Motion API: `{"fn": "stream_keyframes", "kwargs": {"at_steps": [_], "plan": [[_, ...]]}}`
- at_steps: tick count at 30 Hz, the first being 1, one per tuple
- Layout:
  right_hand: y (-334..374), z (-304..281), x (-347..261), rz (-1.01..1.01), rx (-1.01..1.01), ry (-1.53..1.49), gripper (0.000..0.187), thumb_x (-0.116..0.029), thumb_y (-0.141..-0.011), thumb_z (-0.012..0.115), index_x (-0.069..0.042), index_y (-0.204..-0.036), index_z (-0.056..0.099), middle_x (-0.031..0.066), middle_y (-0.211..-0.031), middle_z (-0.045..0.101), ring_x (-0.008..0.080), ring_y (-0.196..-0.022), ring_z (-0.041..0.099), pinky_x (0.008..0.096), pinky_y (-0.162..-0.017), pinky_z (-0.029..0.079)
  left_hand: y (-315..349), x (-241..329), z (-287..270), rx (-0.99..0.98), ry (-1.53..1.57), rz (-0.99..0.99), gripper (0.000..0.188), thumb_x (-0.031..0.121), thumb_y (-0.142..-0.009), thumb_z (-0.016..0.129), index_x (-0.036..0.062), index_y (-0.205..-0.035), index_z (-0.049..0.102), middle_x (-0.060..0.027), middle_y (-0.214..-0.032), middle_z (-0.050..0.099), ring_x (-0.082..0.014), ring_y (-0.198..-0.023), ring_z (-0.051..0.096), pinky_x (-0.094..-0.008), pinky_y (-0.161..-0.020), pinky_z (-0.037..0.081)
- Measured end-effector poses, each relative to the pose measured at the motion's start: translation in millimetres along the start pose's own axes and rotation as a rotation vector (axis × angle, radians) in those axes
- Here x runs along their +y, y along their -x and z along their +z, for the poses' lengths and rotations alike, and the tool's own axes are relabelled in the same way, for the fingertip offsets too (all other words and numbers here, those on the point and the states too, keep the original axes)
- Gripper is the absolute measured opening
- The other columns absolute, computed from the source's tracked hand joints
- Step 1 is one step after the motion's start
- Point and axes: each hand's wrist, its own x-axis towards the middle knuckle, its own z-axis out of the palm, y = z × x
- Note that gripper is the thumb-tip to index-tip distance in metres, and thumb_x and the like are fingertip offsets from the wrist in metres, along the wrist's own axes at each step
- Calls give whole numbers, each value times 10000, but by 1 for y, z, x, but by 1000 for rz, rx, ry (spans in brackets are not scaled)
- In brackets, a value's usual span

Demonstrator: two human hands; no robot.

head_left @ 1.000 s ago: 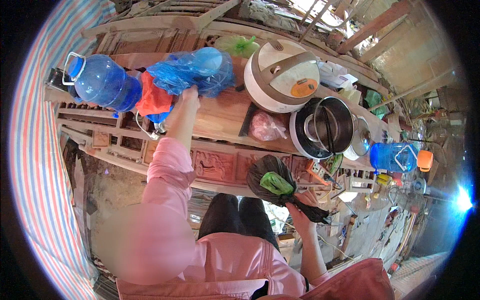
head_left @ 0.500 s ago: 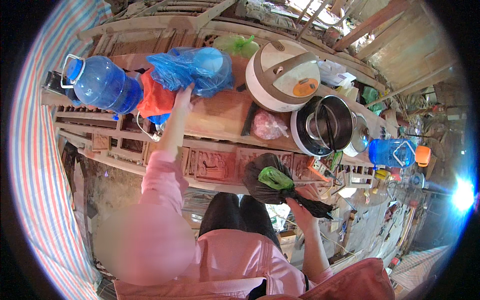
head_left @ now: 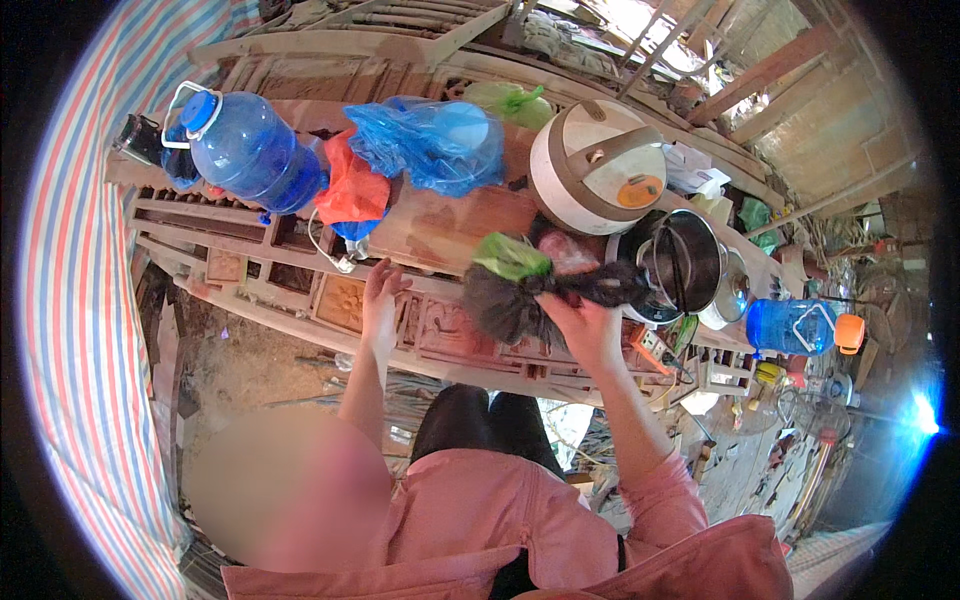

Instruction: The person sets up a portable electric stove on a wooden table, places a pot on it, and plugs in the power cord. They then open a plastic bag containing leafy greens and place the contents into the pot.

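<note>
My right hand [head_left: 588,325] is closed on the gathered neck of a black plastic bag [head_left: 500,308], holding it up over the table's front edge. A bright green plastic piece [head_left: 512,258] shows at the top of the bag; what the bag holds is hidden. Left of it, my left hand [head_left: 383,288] hovers empty near the same edge, fingers apart. Beyond it on the wooden table [head_left: 425,228] lie a blue plastic bag [head_left: 430,150] with a pale round thing in it and a red plastic bag [head_left: 353,182]. Behind the black bag, a pink bag [head_left: 565,250] is partly covered.
A large blue water bottle [head_left: 255,155] stands at the left. To the right are a rice cooker [head_left: 598,170], a dark pot [head_left: 690,265] with chopsticks in it, an orange power strip [head_left: 652,350] and another water jug [head_left: 790,327]. A green bag [head_left: 508,102] lies behind.
My left hand has drawn back from the blue bag toward me. My right hand has raised the black bag forward, from near my lap to the table edge. The view has shifted slightly.
</note>
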Motion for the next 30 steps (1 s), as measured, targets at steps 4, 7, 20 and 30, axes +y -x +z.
{"fn": "stream_keyframes", "kwargs": {"at_steps": [4,7,20,30], "plan": [[-43,11,-3,-274,-104,237,211,-61,-780,742,-7,-952,633,4,-806,579,91,-731,515,266,-651,434,32,21,-25,22,-193,4,389,208,-964,547,90,-1329,486,-57,-1181,591,-169,-980,618,-285,-830,486],[-74,29,2,-213,-188,90,195,-59,-782,737,13,-932,636,18,-818,605,99,-748,544,272,-663,445,42,46,-25,-50,-302,133,313,195,-986,522,62,-1268,539,-49,-1144,615,-140,-1027,594,-271,-861,471],[-137,68,30,-173,-226,182,348,-230,-724,776,23,-935,662,171,-856,652,306,-771,629,396,-698,477,15,111,103,-199,-806,719,261,107,-884,663,65,-1135,605,-85,-930,635,-154,-728,576,-279,-654,476],[-120,55,30,-183,-78,70,305,-193,-736,766,19,-904,624,136,-852,615,278,-781,611,368,-703,482,-5,127,133,-60,-1113,1050,202,133,-810,701,42,-974,626,-116,-919,625,-333,-903,574,-422,-777,468]]}}
